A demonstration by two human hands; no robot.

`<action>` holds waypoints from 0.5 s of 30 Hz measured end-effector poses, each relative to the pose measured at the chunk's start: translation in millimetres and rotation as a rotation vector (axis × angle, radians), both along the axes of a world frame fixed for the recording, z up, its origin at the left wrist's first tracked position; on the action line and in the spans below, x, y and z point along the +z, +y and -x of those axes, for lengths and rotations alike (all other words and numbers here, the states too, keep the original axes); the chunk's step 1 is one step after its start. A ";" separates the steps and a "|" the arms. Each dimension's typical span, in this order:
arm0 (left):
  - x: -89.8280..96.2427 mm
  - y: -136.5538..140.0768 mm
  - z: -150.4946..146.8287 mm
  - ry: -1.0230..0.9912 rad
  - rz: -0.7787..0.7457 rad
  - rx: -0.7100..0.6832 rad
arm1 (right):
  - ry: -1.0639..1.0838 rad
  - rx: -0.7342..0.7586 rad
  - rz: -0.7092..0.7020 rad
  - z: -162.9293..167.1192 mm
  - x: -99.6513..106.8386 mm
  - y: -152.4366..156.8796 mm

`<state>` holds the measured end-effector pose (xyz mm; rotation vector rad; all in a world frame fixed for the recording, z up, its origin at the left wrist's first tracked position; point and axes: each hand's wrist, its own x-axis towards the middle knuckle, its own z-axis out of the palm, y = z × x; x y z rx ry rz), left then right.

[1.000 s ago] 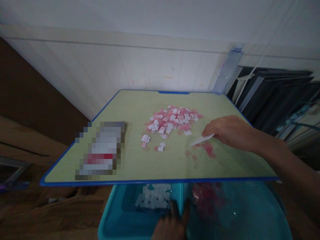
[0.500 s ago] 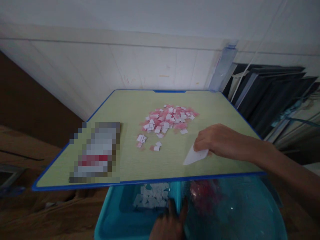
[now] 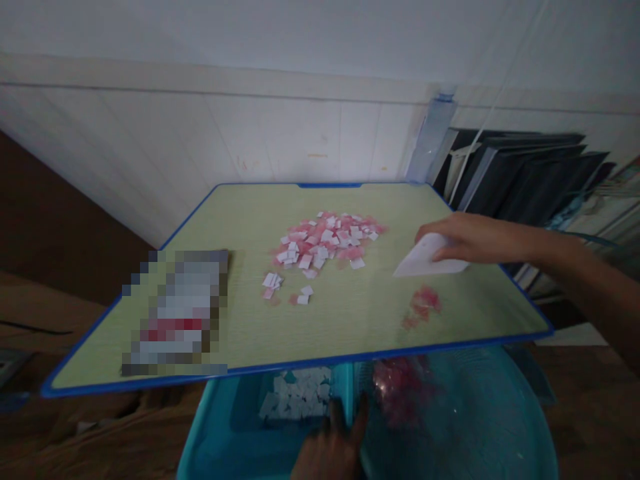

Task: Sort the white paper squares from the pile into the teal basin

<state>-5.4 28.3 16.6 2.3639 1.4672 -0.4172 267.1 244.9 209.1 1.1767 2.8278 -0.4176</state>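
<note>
My right hand (image 3: 463,237) is closed on a thin white card (image 3: 425,257) with a pointed corner, like a plastic scraper, tilted over the right side of the pale green tabletop (image 3: 240,340). A small patch of loose pink-red bits (image 3: 425,303) lies just in front of it. At the table's middle is a pile of small white squares and pink soft bits (image 3: 325,240), with a few strays on its near left. Below the table edge my left hand (image 3: 330,450) has finger and thumb apart, over the rims between a teal tub (image 3: 200,433) and a round teal basin (image 3: 543,427).
White pieces (image 3: 300,393) lie in the tub, and a red clump (image 3: 397,390) is in the basin. A blurred-out flat object (image 3: 180,307) rests on the table's left. A clear bottle (image 3: 433,137) and dark upright panels (image 3: 520,173) stand behind, right.
My right hand has moved back and to the right with the white card, lifting it off the table. Pink-red bits now show where it was. My left hand stays at the rims.
</note>
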 end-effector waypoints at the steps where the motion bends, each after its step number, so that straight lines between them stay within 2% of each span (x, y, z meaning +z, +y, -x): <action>1: -0.4 -0.1 0.2 -0.003 -0.002 0.002 | 0.016 -0.026 0.033 -4.4 -1.6 14.4; 4: -2.1 -0.5 0.9 0.003 0.020 0.009 | 0.025 -0.074 0.082 -15.0 -11.9 46.7; 6: -2.8 -0.7 1.5 -0.001 0.027 0.006 | 0.016 -0.069 0.115 -16.2 -18.3 54.5; 15: 0.4 -1.2 1.2 0.005 -0.002 0.009 | -0.005 0.035 0.299 23.1 -29.9 25.5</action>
